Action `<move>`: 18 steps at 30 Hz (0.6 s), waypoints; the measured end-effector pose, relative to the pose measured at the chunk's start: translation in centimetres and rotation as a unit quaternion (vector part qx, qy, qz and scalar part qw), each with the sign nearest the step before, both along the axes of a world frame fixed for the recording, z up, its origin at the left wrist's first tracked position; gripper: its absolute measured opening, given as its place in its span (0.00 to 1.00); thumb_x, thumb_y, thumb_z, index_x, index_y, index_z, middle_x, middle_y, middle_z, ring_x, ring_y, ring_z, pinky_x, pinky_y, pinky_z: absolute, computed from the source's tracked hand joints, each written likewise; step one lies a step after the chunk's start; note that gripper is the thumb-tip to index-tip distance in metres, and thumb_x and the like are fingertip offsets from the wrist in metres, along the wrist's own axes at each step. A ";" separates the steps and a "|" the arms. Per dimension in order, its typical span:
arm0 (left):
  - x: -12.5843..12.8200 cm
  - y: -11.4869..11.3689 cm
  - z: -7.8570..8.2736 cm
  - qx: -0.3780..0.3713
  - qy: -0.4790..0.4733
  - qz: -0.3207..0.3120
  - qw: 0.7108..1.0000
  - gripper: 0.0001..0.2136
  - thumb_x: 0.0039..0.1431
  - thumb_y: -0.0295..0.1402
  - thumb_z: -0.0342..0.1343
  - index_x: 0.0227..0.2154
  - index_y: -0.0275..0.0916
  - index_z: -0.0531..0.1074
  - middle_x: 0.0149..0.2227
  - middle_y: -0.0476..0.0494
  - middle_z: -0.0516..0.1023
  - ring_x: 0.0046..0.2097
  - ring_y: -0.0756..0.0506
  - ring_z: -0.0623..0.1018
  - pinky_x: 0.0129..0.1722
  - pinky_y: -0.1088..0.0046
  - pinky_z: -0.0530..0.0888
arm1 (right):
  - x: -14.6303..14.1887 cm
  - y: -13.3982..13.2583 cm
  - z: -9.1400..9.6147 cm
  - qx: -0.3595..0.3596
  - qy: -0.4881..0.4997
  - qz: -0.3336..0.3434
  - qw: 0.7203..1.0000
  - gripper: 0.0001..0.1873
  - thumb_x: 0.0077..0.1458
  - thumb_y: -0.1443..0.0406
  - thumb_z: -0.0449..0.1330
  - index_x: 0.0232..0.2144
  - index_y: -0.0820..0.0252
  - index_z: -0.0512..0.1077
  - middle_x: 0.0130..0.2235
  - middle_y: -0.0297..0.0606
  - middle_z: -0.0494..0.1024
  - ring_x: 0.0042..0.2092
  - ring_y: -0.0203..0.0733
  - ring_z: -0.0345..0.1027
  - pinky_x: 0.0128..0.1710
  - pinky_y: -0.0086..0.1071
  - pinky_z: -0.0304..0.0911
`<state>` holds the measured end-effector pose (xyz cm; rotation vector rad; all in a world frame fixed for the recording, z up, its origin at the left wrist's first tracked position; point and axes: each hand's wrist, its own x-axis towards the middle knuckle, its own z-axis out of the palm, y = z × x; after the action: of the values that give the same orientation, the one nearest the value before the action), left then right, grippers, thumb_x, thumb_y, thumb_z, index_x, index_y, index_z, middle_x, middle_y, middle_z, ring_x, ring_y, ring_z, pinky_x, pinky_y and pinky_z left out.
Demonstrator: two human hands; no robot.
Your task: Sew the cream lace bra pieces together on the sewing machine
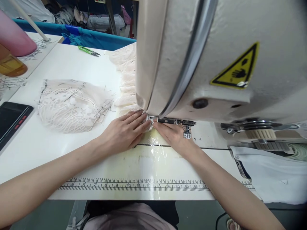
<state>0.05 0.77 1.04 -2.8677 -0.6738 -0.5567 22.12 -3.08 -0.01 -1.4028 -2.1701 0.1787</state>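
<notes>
My left hand [127, 129] lies over the gathered lace fabric [128, 84] on the machine bed, fingers stretched out flat and pressing it down near the needle area. On the other side, my right hand [176, 137] reaches under the head of the sewing machine [153, 60], its fingertips closed at the lace edge. A metal attachment [176, 122] hides part of that hand. The machine head covers the needle and some of the fabric. To the left, apart from my hands, lies another lace piece [72, 105] with dark loose threads on it.
Green thread snips [88, 51] lie at the back of the table. A phone [14, 121] rests at the left edge, near a pink thread cone [16, 35]. A printed ruler [134, 184] runs along the front edge. White cloth [275, 175] hangs at the right.
</notes>
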 end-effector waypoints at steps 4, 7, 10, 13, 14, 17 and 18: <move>0.1 0.1 0.1 0.006 0.004 0.012 1.000 0.16 0.67 0.32 0.47 0.52 0.32 0.73 0.54 0.33 0.75 0.57 0.36 0.75 0.55 0.56 0.75 | 0.0 0.0 0.0 0.003 0.011 0.008 1.000 0.10 0.65 0.64 0.55 0.38 0.57 0.77 0.34 0.32 0.80 0.33 0.32 0.71 0.39 0.29 0.64; 0.1 0.1 0.1 0.008 0.008 0.019 1.000 0.16 0.67 0.32 0.48 0.53 0.32 0.72 0.54 0.32 0.75 0.57 0.35 0.74 0.56 0.55 0.75 | 0.0 0.1 -0.1 0.012 0.009 -0.003 1.000 0.10 0.64 0.63 0.56 0.38 0.57 0.77 0.33 0.32 0.81 0.32 0.31 0.71 0.36 0.28 0.65; -0.1 -0.1 0.0 0.013 0.018 0.001 1.000 0.16 0.67 0.30 0.48 0.54 0.33 0.71 0.55 0.35 0.75 0.59 0.37 0.73 0.58 0.57 0.73 | 0.3 -0.1 -0.2 0.028 -0.009 0.014 0.999 0.09 0.64 0.64 0.56 0.40 0.56 0.77 0.38 0.34 0.82 0.36 0.33 0.74 0.37 0.30 0.66; -0.3 -0.3 -0.3 0.025 0.016 -0.028 0.999 0.16 0.67 0.26 0.48 0.55 0.32 0.70 0.55 0.37 0.75 0.58 0.41 0.74 0.59 0.62 0.73 | 0.7 -0.4 -0.5 0.060 -0.043 0.030 0.997 0.11 0.62 0.62 0.58 0.45 0.54 0.77 0.44 0.36 0.81 0.42 0.37 0.75 0.39 0.32 0.67; -0.4 -0.3 -0.4 0.029 0.012 -0.029 0.999 0.16 0.67 0.26 0.48 0.55 0.31 0.70 0.55 0.37 0.75 0.58 0.41 0.74 0.59 0.63 0.73 | 0.8 -0.6 -0.6 0.066 -0.050 0.032 0.996 0.12 0.62 0.60 0.58 0.47 0.53 0.76 0.45 0.37 0.81 0.42 0.38 0.75 0.39 0.32 0.66; -0.3 -0.4 -0.5 0.043 0.002 -0.017 0.999 0.16 0.67 0.29 0.49 0.54 0.28 0.71 0.54 0.33 0.76 0.55 0.39 0.76 0.56 0.62 0.75 | 0.9 -0.8 -0.9 0.063 -0.062 0.034 0.995 0.14 0.63 0.56 0.57 0.47 0.52 0.77 0.45 0.39 0.80 0.42 0.39 0.74 0.38 0.33 0.65; -0.3 -0.4 -0.5 0.046 -0.001 -0.014 0.999 0.16 0.67 0.30 0.50 0.53 0.27 0.72 0.53 0.33 0.76 0.55 0.38 0.77 0.55 0.61 0.76 | 0.8 -0.8 -0.9 0.064 -0.067 0.034 0.995 0.15 0.63 0.56 0.57 0.47 0.52 0.77 0.45 0.40 0.80 0.41 0.39 0.74 0.38 0.33 0.65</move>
<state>-0.21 0.41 0.58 -2.7956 -0.5925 -0.5775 22.96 -3.92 -0.94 -1.3033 -2.2952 -0.0315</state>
